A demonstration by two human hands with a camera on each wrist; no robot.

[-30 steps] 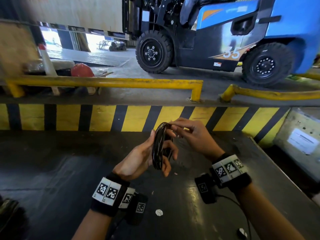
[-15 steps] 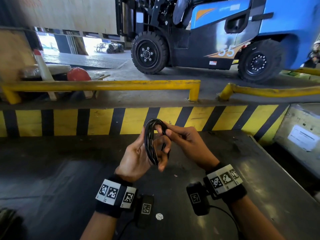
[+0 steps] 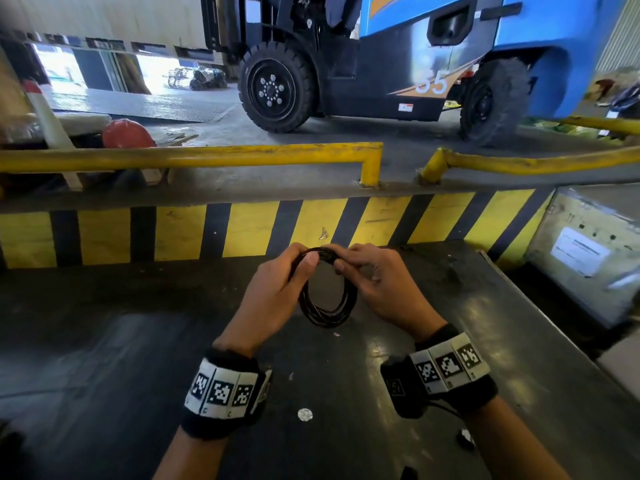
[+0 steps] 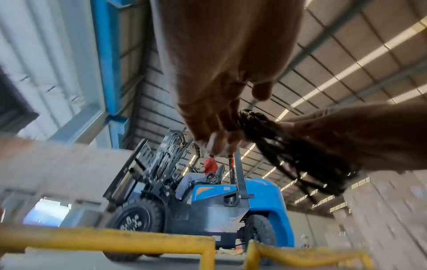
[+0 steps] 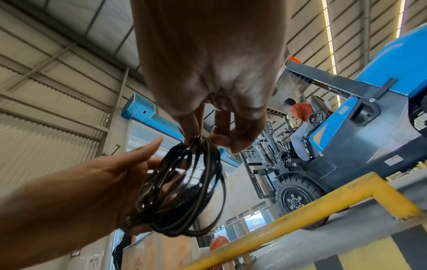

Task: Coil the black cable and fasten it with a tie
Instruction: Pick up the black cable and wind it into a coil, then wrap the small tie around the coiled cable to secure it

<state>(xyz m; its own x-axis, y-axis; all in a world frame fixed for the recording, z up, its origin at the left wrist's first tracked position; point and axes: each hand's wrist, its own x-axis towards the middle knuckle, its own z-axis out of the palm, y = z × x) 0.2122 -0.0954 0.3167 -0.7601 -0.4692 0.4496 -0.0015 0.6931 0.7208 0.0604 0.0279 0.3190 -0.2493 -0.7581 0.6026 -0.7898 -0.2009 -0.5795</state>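
Note:
The black cable (image 3: 327, 311) is wound into a small round coil of several loops and hangs above the dark table (image 3: 104, 341). My left hand (image 3: 277, 289) grips the coil's top left with thumb and curled fingers. My right hand (image 3: 367, 282) pinches the coil's top right. In the right wrist view the black cable (image 5: 184, 191) hangs from my right fingertips (image 5: 221, 140), and my left hand (image 5: 104, 182) cups it from the left. The left wrist view shows the black cable (image 4: 289, 151) between both hands. No tie is visible.
A small white disc (image 3: 304, 414) lies on the table near me. Behind the table runs a yellow and black striped barrier (image 3: 242, 230) with yellow rails (image 3: 207, 155). A blue forklift (image 3: 415, 57) with a seated driver (image 5: 300, 118) stands beyond. A grey box (image 3: 588, 251) is at right.
The coil has turned from edge-on to face me as a round loop. Both hands now meet at its top; the camera view has shifted lower and to the left.

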